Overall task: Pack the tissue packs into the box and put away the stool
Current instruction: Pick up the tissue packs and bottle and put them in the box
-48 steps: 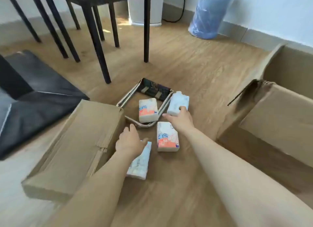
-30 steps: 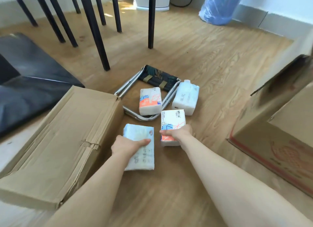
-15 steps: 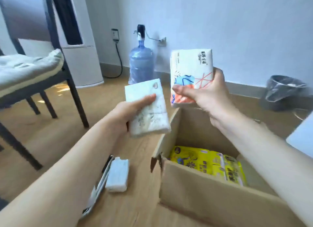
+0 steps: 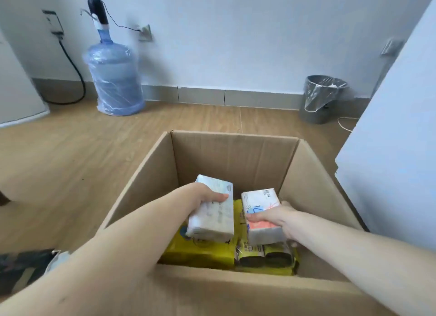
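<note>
Both packs (image 4: 212, 209) lowered into box (image 4: 236, 155).

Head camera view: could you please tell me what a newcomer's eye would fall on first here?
Both hands reach into the open cardboard box at centre: the left hand grips a pale tissue pack, the right hand one with orange and blue print. Beneath them lie yellow packs. A blue water bottle stands by the far wall.

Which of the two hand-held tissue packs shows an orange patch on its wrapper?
The white tissue pack with blue and orange print, gripped by the right hand. The pale grey-white tissue pack in the left hand shows no orange.
</note>
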